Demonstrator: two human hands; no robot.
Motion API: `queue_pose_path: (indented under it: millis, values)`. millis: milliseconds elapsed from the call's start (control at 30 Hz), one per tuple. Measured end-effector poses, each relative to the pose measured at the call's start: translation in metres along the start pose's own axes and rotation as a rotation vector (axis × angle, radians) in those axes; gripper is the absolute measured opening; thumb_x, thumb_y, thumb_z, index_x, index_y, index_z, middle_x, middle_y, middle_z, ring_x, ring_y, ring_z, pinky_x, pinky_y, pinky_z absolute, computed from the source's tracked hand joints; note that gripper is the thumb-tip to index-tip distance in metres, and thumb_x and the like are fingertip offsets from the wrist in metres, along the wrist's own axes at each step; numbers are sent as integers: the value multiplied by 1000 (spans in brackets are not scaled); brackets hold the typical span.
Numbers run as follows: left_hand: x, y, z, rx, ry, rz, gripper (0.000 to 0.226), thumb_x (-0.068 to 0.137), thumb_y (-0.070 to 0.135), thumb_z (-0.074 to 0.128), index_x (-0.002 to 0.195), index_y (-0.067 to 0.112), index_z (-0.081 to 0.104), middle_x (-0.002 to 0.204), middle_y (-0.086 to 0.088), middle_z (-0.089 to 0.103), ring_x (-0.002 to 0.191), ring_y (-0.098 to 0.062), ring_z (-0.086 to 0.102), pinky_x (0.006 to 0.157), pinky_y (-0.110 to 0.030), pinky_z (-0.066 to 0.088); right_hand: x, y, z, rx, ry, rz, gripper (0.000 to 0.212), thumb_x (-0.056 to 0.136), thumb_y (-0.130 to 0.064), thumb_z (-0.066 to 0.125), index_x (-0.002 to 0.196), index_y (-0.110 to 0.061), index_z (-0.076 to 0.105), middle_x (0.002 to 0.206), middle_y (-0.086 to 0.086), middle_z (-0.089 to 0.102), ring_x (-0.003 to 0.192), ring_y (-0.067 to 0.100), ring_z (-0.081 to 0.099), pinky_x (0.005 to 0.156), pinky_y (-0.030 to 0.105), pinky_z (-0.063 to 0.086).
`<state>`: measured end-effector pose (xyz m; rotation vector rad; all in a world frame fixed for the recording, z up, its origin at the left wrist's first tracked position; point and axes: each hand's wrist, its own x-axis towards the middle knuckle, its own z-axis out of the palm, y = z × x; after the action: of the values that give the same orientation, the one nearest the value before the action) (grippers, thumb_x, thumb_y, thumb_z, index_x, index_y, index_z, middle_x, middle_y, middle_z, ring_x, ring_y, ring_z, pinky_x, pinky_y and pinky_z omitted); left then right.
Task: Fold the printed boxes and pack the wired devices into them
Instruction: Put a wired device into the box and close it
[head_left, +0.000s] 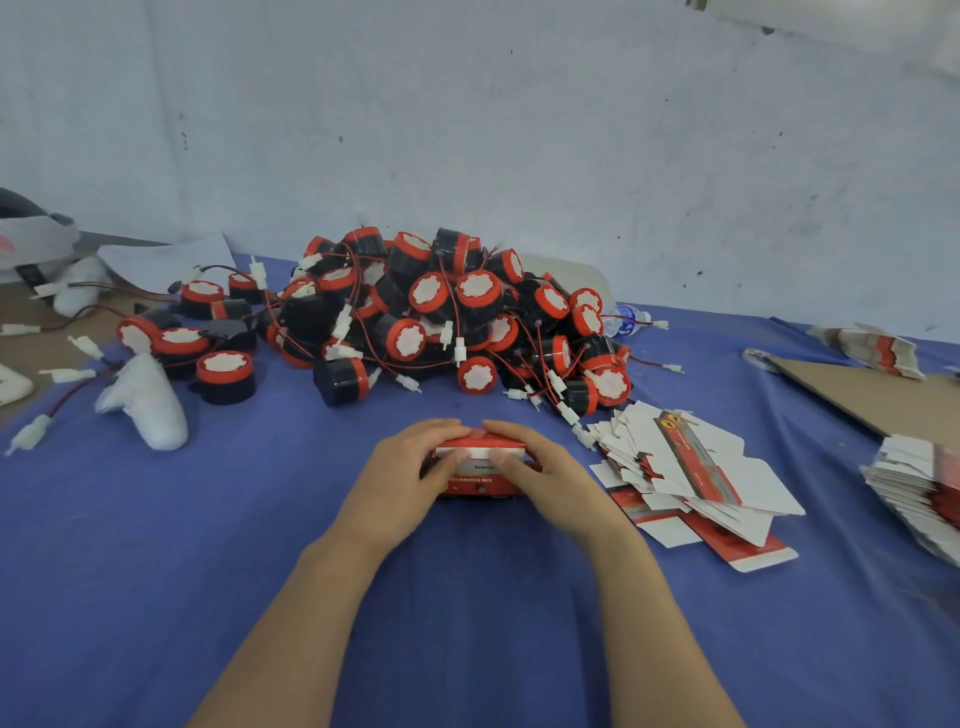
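Here, near the middle of the blue worktop (156, 571), the left hand (405, 473) and right hand (545, 473) grip one red box (478, 483), fingers (441, 430) curled over its top. To close it well, press the top flap down evenly, keeping the sides square. Flat boxes (696, 467) lie just right; the wired devices (457, 312) heap farther back.

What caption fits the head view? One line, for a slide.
Left hand and right hand grip a red printed box before a heap of wired devices, flat boxes alongside.
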<state>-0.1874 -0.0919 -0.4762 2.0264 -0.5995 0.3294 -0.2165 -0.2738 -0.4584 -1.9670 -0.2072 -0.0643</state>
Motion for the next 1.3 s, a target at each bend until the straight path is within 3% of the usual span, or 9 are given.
queue_pose_path:
  millis: [233,367,567,667,767,867,967,1100,1300]
  values:
    - [0,3,2,-32,57,-30,27,97,19,55,122,23,63,119,20,53,109,1,50,93,-19,46,4,3,8,-46,107,-44,20,99,-28,50,112,-41,56,109,-20,59,100,18,59,88,30,53]
    - [-2,7,4,-88,50,-50,28,98,12,51,122,25,59,122,18,51,109,0,50,91,-17,46,3,0,12,-86,198,-81,19,98,-29,52,104,-46,58,98,-25,61,84,2,58,71,9,46]
    - [-2,13,8,-123,53,-75,33,97,7,49,114,35,52,122,17,52,106,-4,52,81,-4,43,3,-1,15,-137,252,-67,24,98,-33,51,121,-36,59,101,-20,59,84,-4,57,66,4,43]
    - [-2,14,11,-67,24,-56,36,98,5,46,126,25,55,134,13,47,123,-3,44,97,-9,37,6,-1,19,-233,224,-92,30,100,-29,47,128,-29,57,116,-13,60,100,-2,57,84,7,43]
    - [-2,13,15,-116,4,-108,34,101,10,42,132,17,56,141,13,40,126,4,35,104,-10,29,8,2,23,-260,152,-63,33,103,-23,41,132,-24,55,133,-6,54,122,10,50,107,27,35]
    - [-2,16,17,-189,72,-218,34,101,18,45,134,17,54,145,9,42,127,-1,39,106,-20,35,8,0,29,-57,197,49,28,103,-25,39,121,-31,60,123,-10,59,115,11,54,88,9,42]
    - [-2,22,18,-455,107,-467,50,99,23,50,146,21,33,132,10,43,117,-7,47,101,-27,40,10,1,31,39,303,134,34,102,-23,43,135,-22,51,134,-4,53,114,7,51,86,13,39]
    - [3,29,22,-623,61,-620,30,102,27,38,123,18,57,115,-2,66,102,-13,62,83,-25,49,9,-1,30,88,314,191,30,103,-20,40,127,-14,55,122,-1,60,113,18,55,86,21,41]
    - [2,26,17,-303,13,-495,32,105,25,31,129,17,50,117,0,58,104,-13,54,86,-24,39,10,-2,30,106,315,204,30,103,-17,36,115,-15,63,104,-2,66,95,9,59,71,12,44]
